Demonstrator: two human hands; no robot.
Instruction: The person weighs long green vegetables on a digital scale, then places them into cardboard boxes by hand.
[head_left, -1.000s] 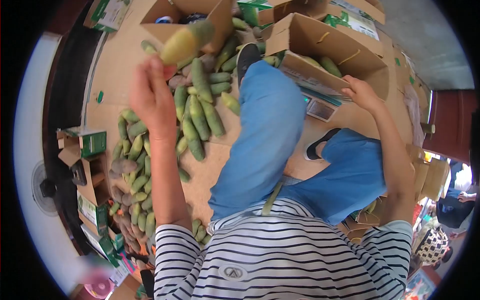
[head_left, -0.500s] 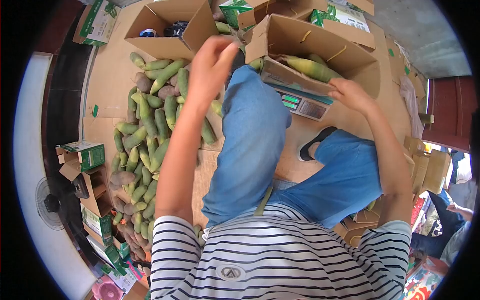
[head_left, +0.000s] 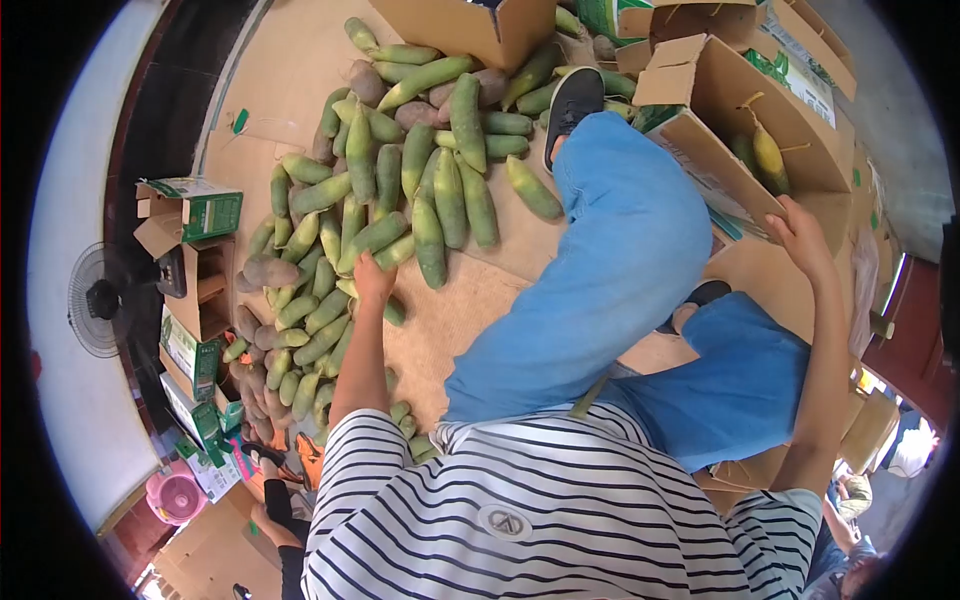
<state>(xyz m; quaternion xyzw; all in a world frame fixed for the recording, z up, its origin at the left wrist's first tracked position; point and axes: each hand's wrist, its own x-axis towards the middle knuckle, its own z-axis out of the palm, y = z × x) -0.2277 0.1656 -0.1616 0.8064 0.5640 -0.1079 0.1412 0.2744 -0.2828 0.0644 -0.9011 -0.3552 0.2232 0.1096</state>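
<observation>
My left hand [head_left: 374,276] is down at the pile of green radishes [head_left: 360,158], its fingers closed against the end of one radish [head_left: 384,232] in the middle of the pile. Over on the right, my right hand [head_left: 802,236] grips the near edge of an open cardboard box [head_left: 690,142]. Inside that box lie a few green radishes, one of them yellowish [head_left: 768,158]. The box stands tilted in view beyond my knee, and the scale beneath it is mostly hidden.
Another cardboard box [head_left: 455,28] stands at the top. Green and white cartons [head_left: 212,215] line the left side near a fan [head_left: 102,300]. A pink basin [head_left: 178,494] and another person's arm [head_left: 275,525] are at the lower left. Other people are at the lower right.
The view has turned right. My left hand has gone from near the box down to the radish pile. My right hand remains at the box's edge.
</observation>
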